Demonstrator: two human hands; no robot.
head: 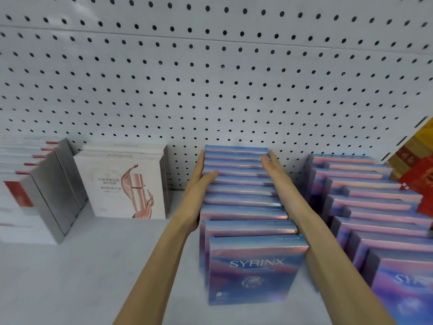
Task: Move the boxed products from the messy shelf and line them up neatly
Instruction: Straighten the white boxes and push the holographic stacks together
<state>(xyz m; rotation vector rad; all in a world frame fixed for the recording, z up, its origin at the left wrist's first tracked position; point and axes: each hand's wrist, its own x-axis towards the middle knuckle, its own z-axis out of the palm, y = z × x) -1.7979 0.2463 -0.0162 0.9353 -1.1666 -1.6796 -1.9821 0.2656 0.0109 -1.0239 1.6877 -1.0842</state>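
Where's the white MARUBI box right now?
Head view: the white MARUBI box stands on the shelf left of centre, grey boxes to its left, the left hand on the blue SYRINX row to its right.

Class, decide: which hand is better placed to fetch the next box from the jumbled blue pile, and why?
Probably the right hand: it lies on the side of the neat row facing the jumbled pile. The left hand has that row in its way.

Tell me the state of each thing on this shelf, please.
middle row of blue boxes, upright, pressed between both hands
left hand, flat against the row's left side
right hand, flat against the row's right side
right row of blue boxes, upright, staggered
white boxes, upright, aligned
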